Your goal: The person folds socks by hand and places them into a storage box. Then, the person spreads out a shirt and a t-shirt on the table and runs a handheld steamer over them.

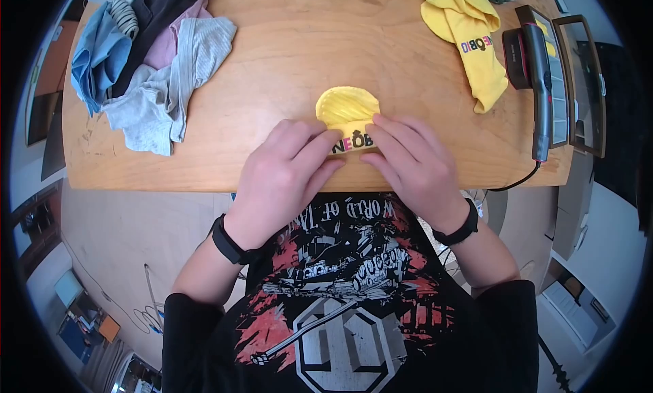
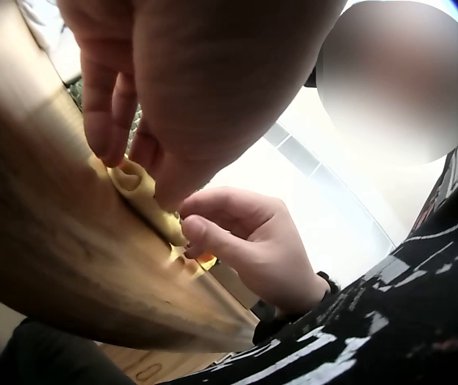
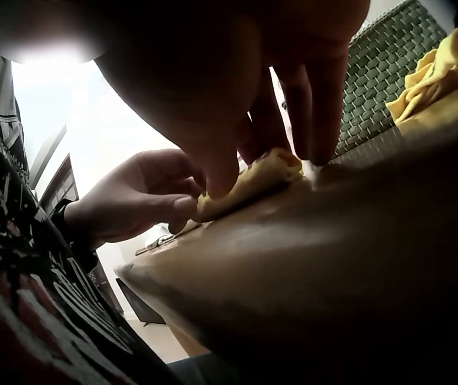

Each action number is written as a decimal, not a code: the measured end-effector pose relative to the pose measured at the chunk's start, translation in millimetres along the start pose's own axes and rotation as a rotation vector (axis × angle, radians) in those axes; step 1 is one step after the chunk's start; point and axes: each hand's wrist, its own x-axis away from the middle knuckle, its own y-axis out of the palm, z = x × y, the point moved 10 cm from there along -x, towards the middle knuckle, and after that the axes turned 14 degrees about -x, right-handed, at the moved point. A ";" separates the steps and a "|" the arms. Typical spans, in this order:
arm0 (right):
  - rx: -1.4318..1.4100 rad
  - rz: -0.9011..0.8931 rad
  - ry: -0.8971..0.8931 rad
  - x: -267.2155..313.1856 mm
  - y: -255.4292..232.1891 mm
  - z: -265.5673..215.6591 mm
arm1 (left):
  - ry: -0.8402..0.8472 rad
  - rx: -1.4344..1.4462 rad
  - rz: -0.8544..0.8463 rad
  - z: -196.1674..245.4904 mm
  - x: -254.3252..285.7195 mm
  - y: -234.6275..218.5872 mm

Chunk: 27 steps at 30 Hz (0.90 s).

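A yellow sock (image 1: 348, 107) with "NEOB" lettering lies partly rolled near the table's front edge, its rounded, ribbed end pointing away from the body. My left hand (image 1: 284, 163) pinches its left side between thumb and fingers. At the right side my right hand (image 1: 416, 163) does the same, fingertips beside the lettering. In the left wrist view the rolled yellow sock (image 2: 144, 192) shows as a low tube on the wood. The right wrist view shows the sock (image 3: 253, 183) under the right fingers, its coiled end facing the camera.
Other yellow socks (image 1: 476, 49) with the same print lie at the back right of the wooden table (image 1: 292, 46). A black corded styling tool (image 1: 542, 93) and an open glass-lidded case (image 1: 578, 87) stand at the right edge. Crumpled clothes (image 1: 156, 97) fill the back left.
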 end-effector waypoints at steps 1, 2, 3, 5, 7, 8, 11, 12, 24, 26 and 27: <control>0.000 0.001 0.000 -1.7 -0.1 0.9 | 0.003 -0.005 0.023 0.1 -1.9 -0.9; -0.038 -0.009 0.030 -4.0 1.2 6.3 | 0.006 -0.009 0.046 0.2 -3.0 -2.1; -0.075 -0.019 0.060 -5.0 2.3 10.4 | 0.007 -0.010 0.046 -1.0 -2.4 -0.9; -0.062 -0.035 0.051 -2.5 4.3 9.8 | 0.037 -0.003 0.025 -1.6 0.1 3.8; -0.051 -0.054 0.040 1.8 5.0 5.7 | 0.049 0.011 0.000 4.2 6.0 4.4; -0.026 -0.087 0.040 7.3 5.8 1.0 | 0.062 0.025 -0.025 8.1 9.6 5.6; -0.023 -0.109 0.025 15.9 9.6 -1.3 | 0.047 0.114 -0.025 11.4 19.6 5.1; -0.047 -0.097 0.012 18.4 9.7 -2.4 | 0.046 0.116 -0.028 10.6 20.0 5.8; -0.097 -0.078 0.315 -1.5 7.3 31.7 | -0.325 0.204 -0.116 -30.6 -1.2 14.9; -0.133 -0.131 0.453 -4.0 10.2 45.3 | -0.360 0.211 -0.141 -34.7 -2.3 17.2; -0.169 -0.185 0.590 -0.2 14.9 57.7 | -0.359 0.211 -0.142 -33.7 -4.0 17.4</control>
